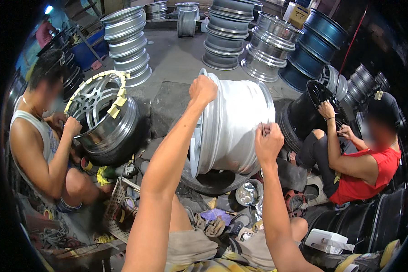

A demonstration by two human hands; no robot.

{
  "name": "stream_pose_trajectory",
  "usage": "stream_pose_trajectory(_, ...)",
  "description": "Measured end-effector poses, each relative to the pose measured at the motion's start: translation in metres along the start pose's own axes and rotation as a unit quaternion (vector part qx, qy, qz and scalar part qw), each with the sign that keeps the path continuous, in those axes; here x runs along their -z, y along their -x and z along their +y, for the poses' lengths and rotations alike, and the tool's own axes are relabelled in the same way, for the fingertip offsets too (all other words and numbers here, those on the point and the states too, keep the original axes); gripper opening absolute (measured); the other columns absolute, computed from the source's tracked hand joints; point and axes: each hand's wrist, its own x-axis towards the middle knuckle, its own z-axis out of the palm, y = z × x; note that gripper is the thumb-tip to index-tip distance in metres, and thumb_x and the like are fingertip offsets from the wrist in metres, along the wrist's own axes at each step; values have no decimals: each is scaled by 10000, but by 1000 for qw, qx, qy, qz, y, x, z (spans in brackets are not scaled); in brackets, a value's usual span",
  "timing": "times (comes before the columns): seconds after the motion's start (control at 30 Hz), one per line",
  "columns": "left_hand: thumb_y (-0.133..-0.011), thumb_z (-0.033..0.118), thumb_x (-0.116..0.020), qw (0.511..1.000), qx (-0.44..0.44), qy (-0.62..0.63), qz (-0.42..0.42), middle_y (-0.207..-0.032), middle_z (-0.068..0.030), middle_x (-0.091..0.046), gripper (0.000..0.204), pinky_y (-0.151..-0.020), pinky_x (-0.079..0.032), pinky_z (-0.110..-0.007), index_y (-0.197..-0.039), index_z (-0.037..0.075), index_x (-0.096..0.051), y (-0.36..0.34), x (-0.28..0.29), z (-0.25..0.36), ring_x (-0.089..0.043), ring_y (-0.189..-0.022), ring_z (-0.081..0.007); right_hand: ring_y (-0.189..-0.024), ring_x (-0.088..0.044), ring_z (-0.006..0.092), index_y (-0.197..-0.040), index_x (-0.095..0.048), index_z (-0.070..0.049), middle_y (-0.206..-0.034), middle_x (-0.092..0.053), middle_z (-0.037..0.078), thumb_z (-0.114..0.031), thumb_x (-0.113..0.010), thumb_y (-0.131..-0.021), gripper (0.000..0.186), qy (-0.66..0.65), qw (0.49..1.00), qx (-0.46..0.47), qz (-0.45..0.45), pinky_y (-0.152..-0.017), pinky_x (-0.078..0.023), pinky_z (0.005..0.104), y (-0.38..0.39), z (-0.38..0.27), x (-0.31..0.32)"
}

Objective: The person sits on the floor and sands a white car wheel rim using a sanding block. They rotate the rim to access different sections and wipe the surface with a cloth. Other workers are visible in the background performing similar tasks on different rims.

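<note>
A pale silver wheel rim (238, 109) stands on its side in front of me, resting on a black tire (208, 185) that lies flat. My left hand (203, 89) is closed over the upper left edge of the rim, with the spoked face below it turned to the left. At the right side of the barrel, my right hand (269, 143) has its fingers pinched together against or very close to the silver surface. Something small and dark shows at those fingertips, too small to name.
At the left, a person (41, 136) works on a rim edged with yellow tape (106, 120). A person in red (362, 170) handles a black rim (308, 106) at the right. Stacked rims (127, 47) stand behind. Below are a metal bowl (249, 192) and a plastic basket (115, 204).
</note>
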Motion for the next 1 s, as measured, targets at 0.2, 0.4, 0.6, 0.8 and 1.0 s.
stream_pose_trajectory(0.2, -1027, 309, -515, 1000, 6, 0, 8, -1177, -325, -706, 436, -1001, -526, -548, -1116, -68, -716, 0, 3, -7, -671, -1135, -497, -756, -659, 365, -867, -627, 8, -842, -653, 165, -62, -743, -855, 136, -23, 999, -23, 1, -706, -506, 468, 17, -7, 4)
stream_pose_trajectory(0.4, -1032, 308, -512, 1000, 11, 7, -23, -1202, -322, -700, 443, -1020, -514, -544, -1163, -72, -697, 1, 4, 1, -663, -1168, -483, -761, -644, 382, -864, -612, 0, -844, -636, 170, -84, -721, -880, 138, 28, 999, 28, 7, -703, -503, 486, -19, -5, -6)
stream_pose_trajectory(0.6, -1039, 315, -507, 1000, 12, 3, -10, -1209, -321, -698, 448, -1027, -511, -537, -1185, -65, -695, 4, 3, -2, -658, -1177, -483, -759, -642, 397, -862, -594, 5, -843, -632, 178, -46, -723, -861, 139, 15, 1000, 2, -12, -693, -497, 495, 16, -3, 4)
stream_pose_trajectory(0.8, -1037, 328, -504, 999, 31, 8, -8, -1219, -313, -699, 455, -1032, -506, -543, -1185, -53, -703, 1, 7, -9, -656, -1180, -489, -743, -644, 393, -856, -609, 13, -844, -638, 178, -83, -717, -883, 147, 5, 1000, 20, 0, -695, -507, 480, 10, -10, -1)
stream_pose_trajectory(1.0, -1026, 323, -509, 1000, 10, 4, -9, -1200, -319, -703, 459, -1018, -515, -547, -1162, -72, -702, 1, 5, -3, -663, -1165, -490, -772, -644, 384, -869, -636, 4, -852, -651, 169, -109, -723, -910, 148, 10, 1000, 23, 10, -709, -494, 467, -24, -5, -7)
